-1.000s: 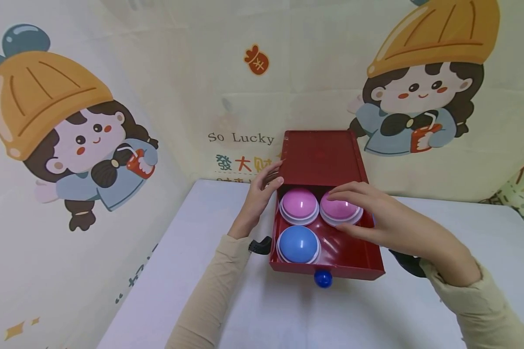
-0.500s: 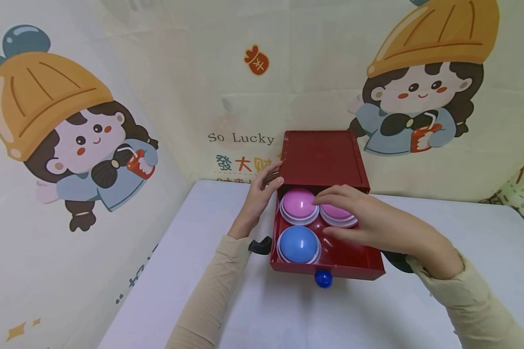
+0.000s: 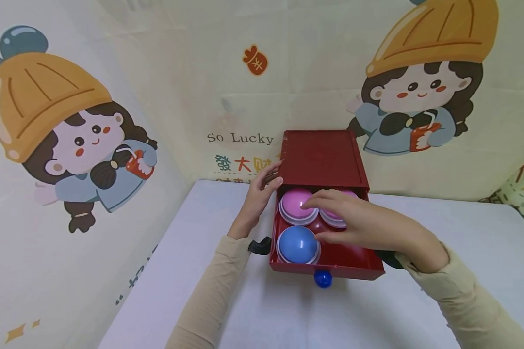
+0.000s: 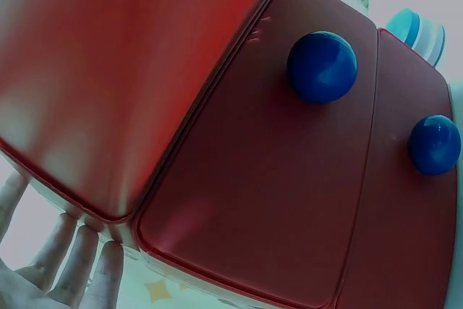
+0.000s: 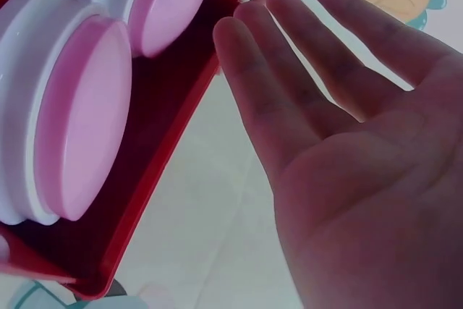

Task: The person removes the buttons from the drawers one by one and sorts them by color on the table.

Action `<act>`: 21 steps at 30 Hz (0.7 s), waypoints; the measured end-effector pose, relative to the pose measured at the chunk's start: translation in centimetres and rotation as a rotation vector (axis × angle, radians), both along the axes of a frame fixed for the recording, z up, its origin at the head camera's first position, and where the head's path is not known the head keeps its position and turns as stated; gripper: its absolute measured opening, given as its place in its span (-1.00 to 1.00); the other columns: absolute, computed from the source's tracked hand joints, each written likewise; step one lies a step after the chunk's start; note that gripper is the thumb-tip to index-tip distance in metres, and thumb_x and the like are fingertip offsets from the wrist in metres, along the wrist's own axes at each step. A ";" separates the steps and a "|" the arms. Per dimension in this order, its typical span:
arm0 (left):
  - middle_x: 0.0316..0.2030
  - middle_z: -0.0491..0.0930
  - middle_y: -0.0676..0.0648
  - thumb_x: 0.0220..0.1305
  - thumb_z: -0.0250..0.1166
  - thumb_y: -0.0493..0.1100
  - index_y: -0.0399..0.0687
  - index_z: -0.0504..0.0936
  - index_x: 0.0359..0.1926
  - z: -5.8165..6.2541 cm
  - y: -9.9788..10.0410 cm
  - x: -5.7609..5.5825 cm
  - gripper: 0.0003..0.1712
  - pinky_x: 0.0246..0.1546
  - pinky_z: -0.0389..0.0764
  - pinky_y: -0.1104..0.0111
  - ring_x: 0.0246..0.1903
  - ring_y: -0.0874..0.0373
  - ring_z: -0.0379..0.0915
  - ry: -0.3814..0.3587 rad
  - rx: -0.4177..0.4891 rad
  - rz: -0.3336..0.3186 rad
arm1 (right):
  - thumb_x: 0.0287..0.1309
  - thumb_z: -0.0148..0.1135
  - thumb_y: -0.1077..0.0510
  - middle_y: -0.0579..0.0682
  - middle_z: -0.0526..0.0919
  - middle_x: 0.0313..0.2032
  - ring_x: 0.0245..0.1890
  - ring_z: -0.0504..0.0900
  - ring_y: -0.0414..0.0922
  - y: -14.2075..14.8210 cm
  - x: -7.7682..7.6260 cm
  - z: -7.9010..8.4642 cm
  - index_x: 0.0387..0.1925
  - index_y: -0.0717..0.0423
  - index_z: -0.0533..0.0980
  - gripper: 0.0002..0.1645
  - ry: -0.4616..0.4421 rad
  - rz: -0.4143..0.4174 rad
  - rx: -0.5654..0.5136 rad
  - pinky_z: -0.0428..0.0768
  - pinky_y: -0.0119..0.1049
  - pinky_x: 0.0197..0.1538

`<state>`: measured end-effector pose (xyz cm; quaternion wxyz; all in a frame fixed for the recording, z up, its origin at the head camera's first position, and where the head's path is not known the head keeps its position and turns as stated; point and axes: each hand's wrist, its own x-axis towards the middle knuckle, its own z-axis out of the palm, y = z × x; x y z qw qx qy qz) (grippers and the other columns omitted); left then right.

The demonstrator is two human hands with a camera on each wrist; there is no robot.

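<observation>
An open red drawer (image 3: 349, 257) with a blue knob (image 3: 323, 279) extends from a red cabinet (image 3: 325, 157). In the drawer sit a pink domed button (image 3: 295, 201) on a white base, a second pink button (image 3: 332, 222), and a blue domed button (image 3: 298, 244) nearer the front. My left hand (image 3: 260, 194) rests against the cabinet's left side; in the left wrist view its fingers (image 4: 79, 258) touch the red edge. My right hand (image 3: 371, 220) hovers over the drawer, holding nothing, fingers extended and thumb apart. It partly hides the second pink button.
In the left wrist view, red drawer fronts carry blue knobs (image 4: 323, 67), and a blue-and-white round item (image 4: 418, 34) shows beyond them. The white table (image 3: 227, 208) meets a printed cloth backdrop (image 3: 192, 97).
My right hand has moved left across the drawer, from the right pink button toward the left pink and blue buttons. My left hand has stayed put.
</observation>
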<state>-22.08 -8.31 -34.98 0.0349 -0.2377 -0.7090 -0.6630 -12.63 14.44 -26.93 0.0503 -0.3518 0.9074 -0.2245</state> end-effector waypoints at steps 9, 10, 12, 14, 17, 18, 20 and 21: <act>0.17 0.35 -0.11 0.30 0.09 -0.19 -0.10 0.29 0.29 0.0 0.0 0.0 -0.46 0.17 0.28 0.12 0.16 0.03 0.25 -0.011 0.007 -0.004 | -0.04 0.36 -0.10 0.01 0.41 0.14 0.14 0.38 -0.01 -1.2 -0.4 -0.2 0.14 0.04 0.42 -0.30 0.038 0.087 0.030 0.54 -0.11 -0.02; 0.17 0.34 -0.11 0.30 0.09 -0.18 -0.10 0.29 0.30 -0.1 0.0 0.0 -0.46 0.17 0.28 0.12 0.16 0.03 0.25 -0.012 0.008 -0.006 | -0.05 0.36 -0.10 -0.01 0.41 0.13 0.13 0.39 -0.04 -1.3 -0.5 -0.3 0.14 0.04 0.42 -0.29 0.036 0.096 0.031 0.54 -0.13 -0.02; 0.18 0.34 -0.10 0.30 0.09 -0.16 -0.09 0.29 0.30 -0.1 -0.1 0.0 -0.45 0.16 0.28 0.11 0.16 0.03 0.24 -0.014 0.005 -0.008 | -0.05 0.37 -0.10 -0.04 0.43 0.10 0.10 0.42 -0.08 -1.5 -0.6 -0.4 0.15 0.04 0.41 -0.30 0.027 0.119 0.029 0.54 -0.18 -0.01; 0.17 0.34 -0.10 0.30 0.09 -0.15 -0.08 0.28 0.30 -0.1 -0.1 0.0 -0.45 0.16 0.28 0.10 0.16 0.04 0.25 -0.015 0.001 -0.007 | -0.05 0.37 -0.07 -0.08 0.44 0.08 0.08 0.43 -0.14 -1.7 -0.7 -0.5 0.15 0.03 0.41 -0.30 0.013 0.139 0.026 0.53 -0.25 -0.01; 0.18 0.33 -0.08 0.30 0.09 -0.15 -0.07 0.28 0.30 0.0 -0.1 0.0 -0.45 0.17 0.27 0.10 0.16 0.05 0.24 -0.018 -0.009 -0.008 | -0.05 0.38 -0.06 -0.10 0.43 0.09 0.08 0.44 -0.15 -1.9 -0.8 -0.7 0.16 0.01 0.41 -0.30 -0.024 0.163 0.019 0.54 -0.29 -0.02; 0.18 0.33 -0.08 0.31 0.09 -0.15 -0.07 0.28 0.30 0.0 -0.1 0.0 -0.45 0.17 0.27 0.10 0.17 0.05 0.24 -0.016 -0.012 -0.007 | -0.05 0.38 -0.05 -0.09 0.43 0.09 0.08 0.44 -0.15 -1.9 -0.8 -0.7 0.16 0.01 0.41 -0.30 -0.036 0.169 0.016 0.54 -0.29 -0.02; 0.19 0.32 -0.07 0.31 0.08 -0.15 -0.06 0.27 0.31 0.1 -0.1 0.1 -0.45 0.17 0.26 0.09 0.17 0.06 0.23 -0.015 -0.018 -0.009 | -0.05 0.38 -0.06 -0.08 0.43 0.10 0.08 0.44 -0.14 -2.0 -0.9 -0.8 0.16 0.00 0.40 -0.29 -0.047 0.180 0.016 0.55 -0.27 -0.04; 0.19 0.32 -0.07 0.31 0.08 -0.15 -0.06 0.27 0.31 0.1 -0.1 0.1 -0.45 0.18 0.26 0.09 0.18 0.05 0.23 -0.015 -0.020 -0.010 | -0.05 0.37 -0.07 -0.08 0.42 0.11 0.09 0.43 -0.14 -2.1 -0.9 -0.9 0.17 -0.01 0.40 -0.29 -0.047 0.182 0.023 0.55 -0.28 -0.05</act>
